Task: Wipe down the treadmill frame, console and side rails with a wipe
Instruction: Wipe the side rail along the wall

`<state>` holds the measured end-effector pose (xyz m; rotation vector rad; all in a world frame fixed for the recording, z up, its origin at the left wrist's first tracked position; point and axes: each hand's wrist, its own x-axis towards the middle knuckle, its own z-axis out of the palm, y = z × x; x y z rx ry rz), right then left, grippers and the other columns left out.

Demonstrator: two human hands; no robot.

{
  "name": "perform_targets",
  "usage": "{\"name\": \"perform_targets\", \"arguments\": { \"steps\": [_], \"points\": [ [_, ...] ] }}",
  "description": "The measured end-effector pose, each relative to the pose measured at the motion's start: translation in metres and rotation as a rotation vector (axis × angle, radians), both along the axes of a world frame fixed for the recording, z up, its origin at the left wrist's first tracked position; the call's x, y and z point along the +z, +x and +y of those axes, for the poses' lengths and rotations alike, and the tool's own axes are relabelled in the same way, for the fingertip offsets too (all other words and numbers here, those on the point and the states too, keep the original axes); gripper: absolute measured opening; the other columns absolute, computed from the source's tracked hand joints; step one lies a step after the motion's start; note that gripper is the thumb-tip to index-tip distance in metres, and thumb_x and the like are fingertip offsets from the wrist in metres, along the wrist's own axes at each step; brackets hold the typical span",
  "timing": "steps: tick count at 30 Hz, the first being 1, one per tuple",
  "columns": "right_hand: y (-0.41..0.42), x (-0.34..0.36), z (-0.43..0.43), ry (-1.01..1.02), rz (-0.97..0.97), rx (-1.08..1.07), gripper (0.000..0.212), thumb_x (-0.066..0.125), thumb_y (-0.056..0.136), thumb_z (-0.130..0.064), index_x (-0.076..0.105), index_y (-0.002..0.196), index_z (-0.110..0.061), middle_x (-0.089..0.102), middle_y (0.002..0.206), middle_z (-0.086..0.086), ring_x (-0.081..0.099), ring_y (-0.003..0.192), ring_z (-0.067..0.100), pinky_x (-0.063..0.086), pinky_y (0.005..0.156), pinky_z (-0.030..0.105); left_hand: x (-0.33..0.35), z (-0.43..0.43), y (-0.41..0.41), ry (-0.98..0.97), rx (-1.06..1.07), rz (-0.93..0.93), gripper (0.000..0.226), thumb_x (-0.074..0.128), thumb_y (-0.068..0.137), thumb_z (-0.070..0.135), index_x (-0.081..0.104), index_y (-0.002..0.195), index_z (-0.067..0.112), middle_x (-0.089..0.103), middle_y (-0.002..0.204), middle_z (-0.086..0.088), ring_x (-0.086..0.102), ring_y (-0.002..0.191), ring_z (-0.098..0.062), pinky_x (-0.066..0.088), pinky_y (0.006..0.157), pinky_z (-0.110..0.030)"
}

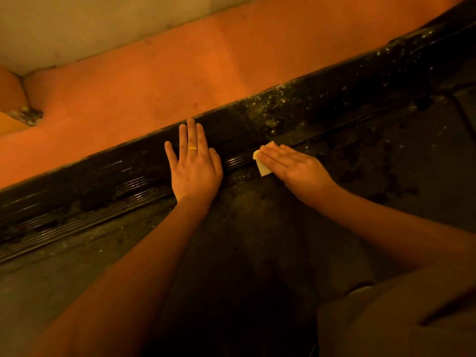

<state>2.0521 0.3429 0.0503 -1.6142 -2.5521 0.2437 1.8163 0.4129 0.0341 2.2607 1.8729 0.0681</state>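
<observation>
A black ribbed side rail (108, 181) of the treadmill runs diagonally from lower left to upper right, dusty and speckled toward the right. My left hand (194, 163) lies flat on the rail with straight, spread fingers and a yellow ring on one finger. Just to its right, my right hand (291, 164) presses a small folded white wipe (264, 170) flat against the rail's inner edge, fingers straight. Most of the wipe is hidden under the fingers. The dark treadmill belt (257, 240) lies below the rail, under both forearms.
An orange floor (154, 78) stretches beyond the rail to a pale wall (90, 24) at the top left. A small metal fitting (27, 115) sits at the far left by the floor corner. Dark grime patches mark the belt at the right. My knee (401, 323) fills the lower right.
</observation>
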Motion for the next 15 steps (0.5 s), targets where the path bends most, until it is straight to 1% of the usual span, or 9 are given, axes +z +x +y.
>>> {"name": "perform_targets", "arguments": {
  "steps": [3,5,6,8,10,12,13,15],
  "points": [
    [0.022,0.003,0.000,-0.014,-0.008,-0.104,0.058,0.053,0.082,0.007,0.053,0.140,-0.002,0.054,0.143,0.020,0.052,0.131,0.037,0.042,0.108,0.052,0.000,0.000,0.000,-0.002,-0.001,-0.001,0.060,0.018,0.106,0.036,0.010,0.161,0.011,0.002,0.169,-0.005,-0.003,0.156,-0.020,0.000,0.125,-0.053],
    [0.029,0.005,0.002,-0.024,-0.030,-0.165,0.062,0.055,0.078,0.012,0.053,0.139,0.000,0.054,0.141,0.021,0.053,0.130,0.039,0.036,0.109,0.051,0.000,0.000,0.000,0.001,-0.002,-0.001,0.060,0.018,0.107,0.036,0.009,0.161,0.011,0.001,0.169,-0.005,-0.004,0.155,-0.020,-0.001,0.125,-0.052],
    [0.027,0.005,0.002,-0.020,-0.043,-0.173,0.063,0.055,0.077,0.013,0.053,0.139,0.001,0.054,0.141,0.022,0.052,0.130,0.040,0.034,0.110,0.050,0.000,0.000,0.000,0.003,-0.001,-0.002,0.060,0.018,0.107,0.036,0.009,0.161,0.011,0.001,0.169,-0.005,-0.004,0.155,-0.020,-0.001,0.125,-0.052],
    [0.016,0.004,-0.001,-0.028,-0.048,-0.157,0.061,0.047,0.079,0.006,0.051,0.139,0.003,0.052,0.142,0.024,0.050,0.132,0.042,0.030,0.110,0.051,0.000,0.000,0.000,0.002,-0.001,-0.006,0.060,0.018,0.107,0.036,0.010,0.161,0.011,0.001,0.169,-0.005,-0.003,0.155,-0.020,-0.001,0.125,-0.052],
    [0.007,0.003,-0.002,-0.064,-0.032,-0.141,0.065,0.042,0.078,0.004,0.047,0.143,0.002,0.048,0.145,0.024,0.045,0.135,0.041,0.028,0.112,0.051,0.000,-0.001,0.000,0.002,0.000,-0.007,0.060,0.018,0.107,0.037,0.011,0.161,0.011,0.002,0.169,-0.005,-0.003,0.155,-0.020,-0.001,0.125,-0.053],
    [0.012,0.003,-0.002,-0.098,-0.017,-0.139,0.069,0.042,0.077,0.006,0.044,0.146,0.000,0.045,0.149,0.022,0.042,0.138,0.039,0.028,0.114,0.049,0.001,0.000,0.000,0.001,0.002,-0.004,0.060,0.019,0.107,0.036,0.010,0.161,0.011,0.002,0.169,-0.006,-0.003,0.155,-0.020,-0.001,0.125,-0.053],
    [0.019,0.003,-0.003,-0.083,-0.017,-0.148,0.070,0.043,0.076,0.010,0.045,0.145,0.000,0.045,0.149,0.021,0.042,0.138,0.039,0.030,0.114,0.050,0.001,-0.001,0.000,0.001,0.001,-0.004,0.060,0.019,0.107,0.036,0.010,0.161,0.011,0.002,0.169,-0.006,-0.003,0.155,-0.020,-0.001,0.125,-0.053],
    [0.043,0.002,-0.007,-0.041,-0.006,-0.234,0.076,0.051,0.073,0.021,0.046,0.145,-0.002,0.046,0.148,0.020,0.043,0.138,0.039,0.031,0.114,0.050,0.001,-0.001,0.001,0.003,-0.003,-0.004,0.060,0.020,0.107,0.036,0.010,0.160,0.011,0.002,0.169,-0.006,-0.003,0.155,-0.020,-0.003,0.124,-0.052]
  ]
}}
